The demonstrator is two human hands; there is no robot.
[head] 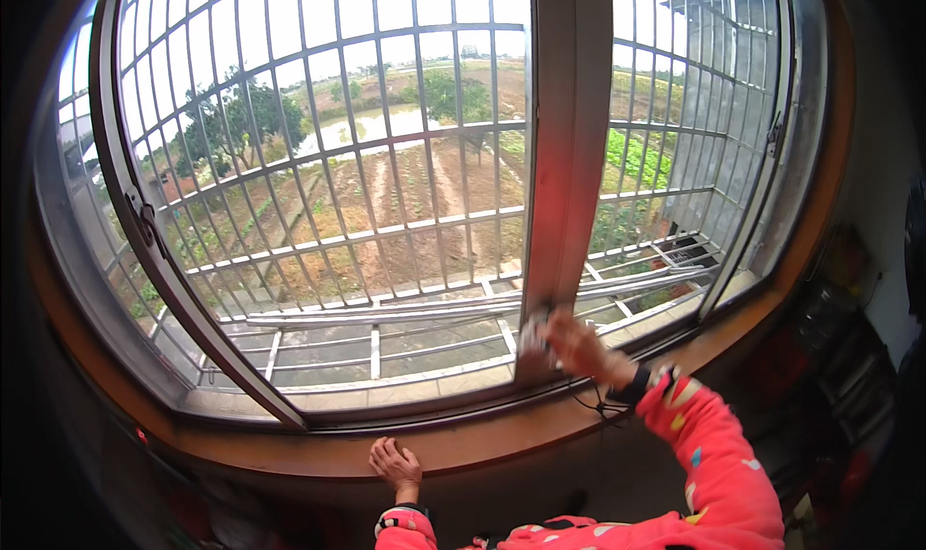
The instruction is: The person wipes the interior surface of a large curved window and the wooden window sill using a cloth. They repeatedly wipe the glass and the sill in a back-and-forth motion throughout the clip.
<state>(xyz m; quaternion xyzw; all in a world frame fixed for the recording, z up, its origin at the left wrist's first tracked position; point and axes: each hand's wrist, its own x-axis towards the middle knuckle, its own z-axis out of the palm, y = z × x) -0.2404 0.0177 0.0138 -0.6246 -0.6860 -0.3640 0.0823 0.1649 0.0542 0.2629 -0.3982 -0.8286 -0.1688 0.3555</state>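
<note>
My left hand [395, 463] rests on the edge of the brown window sill [477, 445], its fingers bent over the surface and holding nothing that shows. My right hand [576, 344] is raised at the lower end of the metal window post [568, 152] between the panes. It is blurred and grips a greyish thing [537, 333], perhaps a cloth, against the post. A dark thin cord [602, 405] lies on the sill just below my right hand. Both sleeves are bright pink with a coloured pattern.
A sliding window frame [210, 311] with a latch [145, 224] stands on the left, another latch [774, 136] on the right. Outside are a metal security grille [376, 145] and loose metal rods [434, 309]. Dark, unclear objects [832, 347] stand at the lower right.
</note>
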